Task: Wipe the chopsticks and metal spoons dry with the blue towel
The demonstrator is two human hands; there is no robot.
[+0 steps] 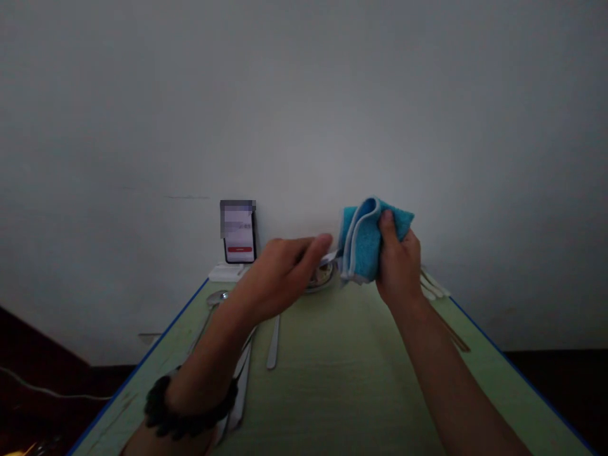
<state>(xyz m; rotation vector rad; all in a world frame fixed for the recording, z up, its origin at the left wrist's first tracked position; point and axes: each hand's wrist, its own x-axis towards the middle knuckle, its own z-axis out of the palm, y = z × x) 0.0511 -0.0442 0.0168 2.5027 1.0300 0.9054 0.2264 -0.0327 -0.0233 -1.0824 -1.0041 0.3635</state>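
Observation:
My right hand (398,266) is closed around a folded blue cloth (365,240), held up above the far end of the green table (332,380). My left hand (280,272) pinches the handle of a metal utensil (330,258) whose other end goes into the cloth and is hidden there. A dark beaded bracelet (185,411) sits on my left wrist. Both hands hover over the table, close together.
A phone (239,233) with a lit screen leans against the wall on a white stand. A spoon (216,297) and other metal cutlery (273,342) lie at left under my arm. A small dish (322,278) sits behind my hands. Light utensils (434,286) lie at right.

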